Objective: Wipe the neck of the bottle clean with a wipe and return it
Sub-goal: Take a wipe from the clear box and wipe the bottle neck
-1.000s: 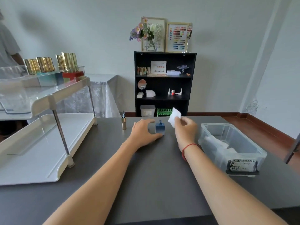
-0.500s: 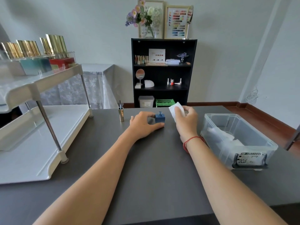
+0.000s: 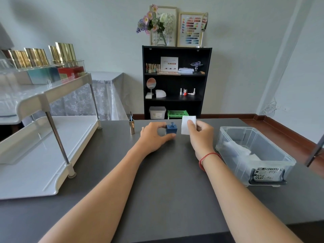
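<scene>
1. Head view: one blue bottle (image 3: 171, 129), one white wipe (image 3: 185, 127) and one gold brush cap (image 3: 131, 127) are being counted.
2. The bottle is being gripped upright on the grey table (image 3: 166, 176) by the left hand (image 3: 154, 137).
3. The wipe is being pinched by the right hand (image 3: 201, 135), just beside the bottle's right.
</scene>
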